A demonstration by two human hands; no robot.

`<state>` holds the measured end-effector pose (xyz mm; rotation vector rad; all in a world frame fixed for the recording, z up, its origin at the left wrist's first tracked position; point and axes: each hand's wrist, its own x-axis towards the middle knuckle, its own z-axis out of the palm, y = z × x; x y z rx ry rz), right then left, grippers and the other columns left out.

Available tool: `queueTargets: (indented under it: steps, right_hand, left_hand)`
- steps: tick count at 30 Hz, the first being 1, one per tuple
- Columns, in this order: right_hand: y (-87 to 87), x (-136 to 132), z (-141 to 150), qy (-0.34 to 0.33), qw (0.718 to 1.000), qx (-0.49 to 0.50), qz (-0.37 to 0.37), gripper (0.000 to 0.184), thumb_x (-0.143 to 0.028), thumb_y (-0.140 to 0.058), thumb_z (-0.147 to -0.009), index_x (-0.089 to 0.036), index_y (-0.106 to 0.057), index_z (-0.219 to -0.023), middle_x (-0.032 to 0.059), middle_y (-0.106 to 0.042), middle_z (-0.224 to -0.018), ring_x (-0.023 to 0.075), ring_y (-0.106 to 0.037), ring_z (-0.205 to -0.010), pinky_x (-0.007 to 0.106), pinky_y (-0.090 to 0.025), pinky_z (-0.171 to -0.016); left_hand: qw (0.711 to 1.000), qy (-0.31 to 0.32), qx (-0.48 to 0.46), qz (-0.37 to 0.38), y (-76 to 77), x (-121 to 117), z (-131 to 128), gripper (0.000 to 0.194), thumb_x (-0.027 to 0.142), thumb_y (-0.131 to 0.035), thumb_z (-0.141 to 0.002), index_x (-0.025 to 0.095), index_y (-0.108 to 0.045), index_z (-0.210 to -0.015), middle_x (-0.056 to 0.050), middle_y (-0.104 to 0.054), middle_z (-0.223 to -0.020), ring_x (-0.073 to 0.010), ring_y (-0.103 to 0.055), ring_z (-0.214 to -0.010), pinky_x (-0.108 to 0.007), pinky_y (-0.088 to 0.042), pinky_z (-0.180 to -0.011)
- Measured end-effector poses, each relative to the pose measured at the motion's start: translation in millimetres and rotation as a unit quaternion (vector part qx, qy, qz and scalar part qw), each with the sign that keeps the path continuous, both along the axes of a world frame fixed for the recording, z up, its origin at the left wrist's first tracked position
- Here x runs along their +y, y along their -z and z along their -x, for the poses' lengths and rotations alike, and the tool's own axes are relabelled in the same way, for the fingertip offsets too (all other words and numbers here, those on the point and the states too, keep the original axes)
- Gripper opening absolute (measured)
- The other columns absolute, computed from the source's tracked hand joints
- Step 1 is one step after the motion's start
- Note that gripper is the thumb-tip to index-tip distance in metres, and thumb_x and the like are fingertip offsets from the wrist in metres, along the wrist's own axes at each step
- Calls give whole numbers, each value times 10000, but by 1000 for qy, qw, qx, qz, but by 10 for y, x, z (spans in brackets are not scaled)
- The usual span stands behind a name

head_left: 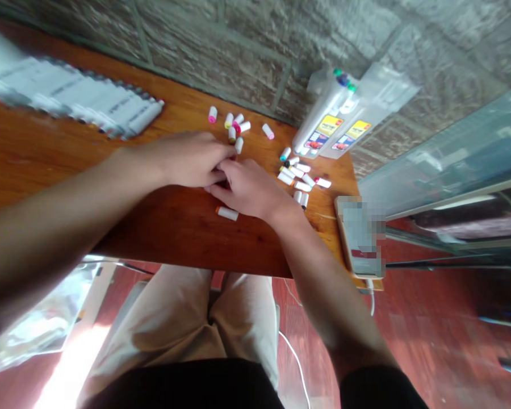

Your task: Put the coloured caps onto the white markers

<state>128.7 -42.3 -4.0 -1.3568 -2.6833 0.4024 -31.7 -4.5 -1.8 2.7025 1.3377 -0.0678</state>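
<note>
On table [166, 244]: two touching hands [252, 186], one orange-ended cap [229, 213] nearby.

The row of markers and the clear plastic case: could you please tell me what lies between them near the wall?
In the head view, several short white pieces with coloured ends lie loosely scattered on the wooden table between them.

Greyish brick wall [221, 51] (mottled), reddish plank floor [426, 335].
</note>
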Motion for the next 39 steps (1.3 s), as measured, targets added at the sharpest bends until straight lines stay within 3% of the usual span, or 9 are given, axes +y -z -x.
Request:
queueTargets:
  steps: [5, 8, 11, 16, 19, 22, 30, 39]
  right_hand:
    - [27, 105, -102, -16, 993, 103, 57, 119, -233, -699, -944, -116, -688, -928, 63, -735, -949, 159, -653, -856, 252, -428, -741]
    - [46, 184, -181, -13, 980, 152, 131, 158, -247, -757, -890, -137, -663, -826, -20, -657, -747, 102, -566, -686, 226, -370, -654]
    - [122, 255, -229, -10, 961, 209, 181, 218, -309, -768, -870, -150, -637, -798, -66, -554, -638, 80, -479, -604, 222, -319, -600]
    - [232, 324, -269, -11, 927, 292, 234, 251, -351, -795, -807, -156, -675, -911, -54, -582, -702, 85, -483, -632, 222, -341, -596]
    - [195, 341, -300, 11, 890, 369, 267, 408, -391, -838, -761, -180, -675, -1070, -42, -637, -760, 98, -542, -653, 230, -396, -614]
    - [161, 347, -306, 14, 867, 410, 282, 426, -406, -843, -770, -207, -676, -1107, -4, -709, -880, 123, -625, -761, 249, -467, -688]
    - [297, 371, -255, 40, 873, 389, 290, 411, -388, -869, -707, -181, -681, -1009, -18, -723, -821, 106, -625, -705, 235, -467, -661]
    - [120, 337, -298, 35, 884, 397, 243, 394, -479, -842, -771, -195, -687, -995, 20, -756, -974, 134, -667, -836, 260, -507, -746]
  left_hand:
    - [997, 20, -69, -12, 85, 65, -1, 245, 256, -598, -880, 187, -761, -1051, -80, -786, -963, -255, -738, -884, -308, -515, -777]
    - [991, 53, -124, 24, 130, 117, -11, 173, 176, -624, -819, 195, -769, -911, -58, -795, -916, -223, -728, -807, -280, -474, -679]
    - [985, 45, -161, 46, 155, 147, -17, 123, 150, -634, -796, 188, -749, -820, -44, -783, -838, -196, -701, -738, -267, -432, -626]
    - [983, 25, -183, 22, 167, 170, 9, 65, 169, -660, -794, 194, -709, -759, -43, -756, -776, -191, -666, -692, -275, -382, -603]
    - [972, 33, -232, 29, 145, 194, 35, 92, 162, -641, -822, 181, -680, -741, -27, -743, -753, -159, -639, -657, -256, -369, -589]
    - [962, 40, -266, 44, 126, 221, 54, 96, 129, -635, -824, 164, -667, -740, -12, -741, -743, -134, -634, -653, -231, -374, -592]
    - [982, 20, -187, -21, 248, 238, 37, 104, 242, -661, -851, 222, -760, -827, -57, -779, -855, -219, -700, -743, -294, -400, -611]
    - [984, 16, -170, -50, 188, 237, 36, 182, 296, -653, -877, 228, -796, -967, -69, -801, -929, -250, -747, -888, -292, -455, -672]
